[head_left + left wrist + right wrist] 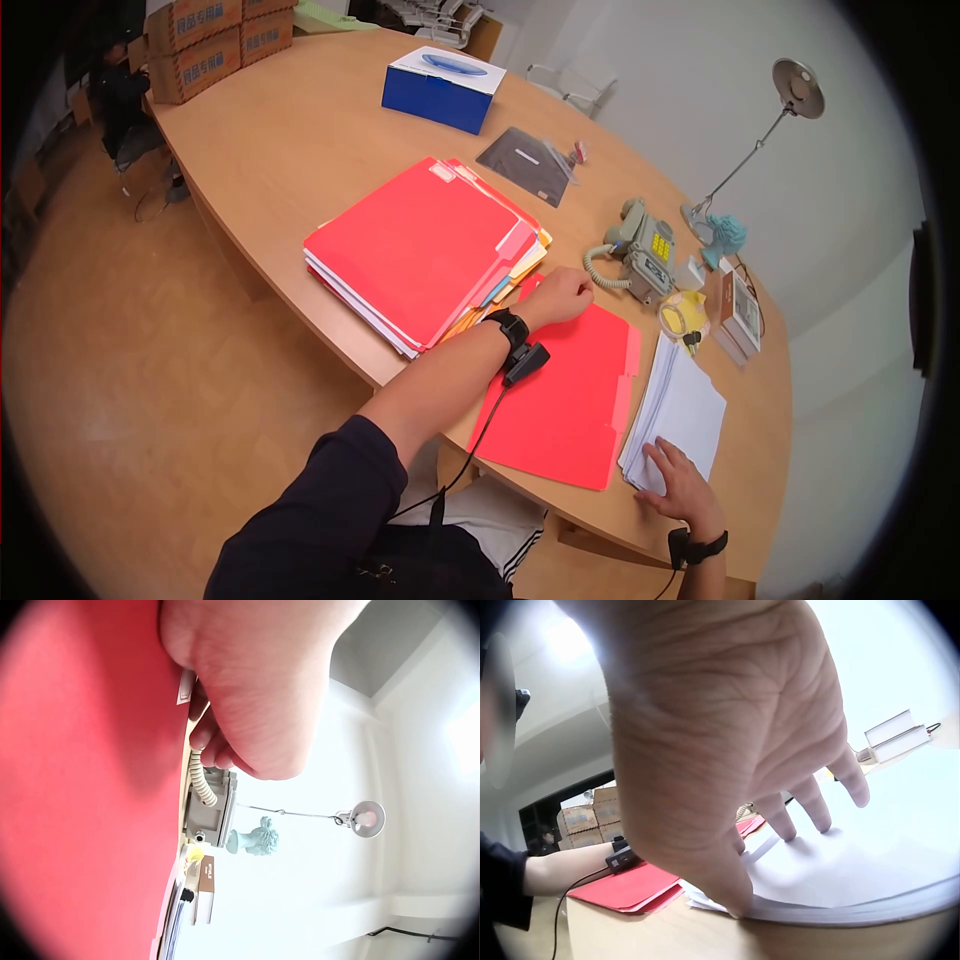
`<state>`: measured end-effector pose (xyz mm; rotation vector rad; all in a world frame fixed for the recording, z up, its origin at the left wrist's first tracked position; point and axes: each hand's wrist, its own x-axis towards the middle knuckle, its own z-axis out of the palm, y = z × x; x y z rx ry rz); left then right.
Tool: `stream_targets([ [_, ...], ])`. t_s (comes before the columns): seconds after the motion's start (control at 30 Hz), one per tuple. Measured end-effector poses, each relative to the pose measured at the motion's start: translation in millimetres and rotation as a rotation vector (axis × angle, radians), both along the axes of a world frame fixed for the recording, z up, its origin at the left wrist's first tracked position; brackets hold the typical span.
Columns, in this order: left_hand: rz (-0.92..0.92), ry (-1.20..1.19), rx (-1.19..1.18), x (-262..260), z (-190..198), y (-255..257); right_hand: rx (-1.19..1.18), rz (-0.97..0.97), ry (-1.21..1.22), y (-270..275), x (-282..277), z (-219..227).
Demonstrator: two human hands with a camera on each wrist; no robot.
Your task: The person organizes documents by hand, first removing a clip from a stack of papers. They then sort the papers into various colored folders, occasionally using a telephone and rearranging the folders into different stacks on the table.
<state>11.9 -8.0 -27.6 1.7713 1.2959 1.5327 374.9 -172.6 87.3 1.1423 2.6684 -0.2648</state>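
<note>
My left hand [560,298] rests on the far part of a red folder [560,400], its fingers loosely curled. In the left wrist view the heel of that hand [247,682] covers part of the red folder [82,795], and whether the fingertips touch it is hidden. Just right of the folder lies a stack of white paper [688,400]. My right hand [685,490] is spread at the near end of that stack. The right wrist view shows this hand [727,742] with fingertips on the white paper [855,855] and the thumb by its edge.
A thick pile of red folders [420,250] lies to the left. Farther back are a blue-and-white box [440,95] and a dark pouch [525,165]. A corded telephone [645,250], yellow item [684,312], books [738,318] and lamp [798,88] stand beyond the hands.
</note>
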Motion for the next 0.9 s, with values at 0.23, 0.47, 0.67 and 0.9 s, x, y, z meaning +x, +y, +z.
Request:
stream_targets([
  [0.23,0.197,0.053,0.075,3,3,-2,0.17,-0.031,0.101,10,-56,5],
  [0.47,0.41,0.277,0.12,-2,7,-7,0.112,0.509,0.102,-11,-152,-2],
  [0.67,0.461,0.417,0.094,0,-2,-7,0.091,0.65,0.116,-14,-180,-29],
  [0.9,0.467,0.209,-0.014,-3,10,-12,0.21,0.508,0.1,-10,-177,-48],
])
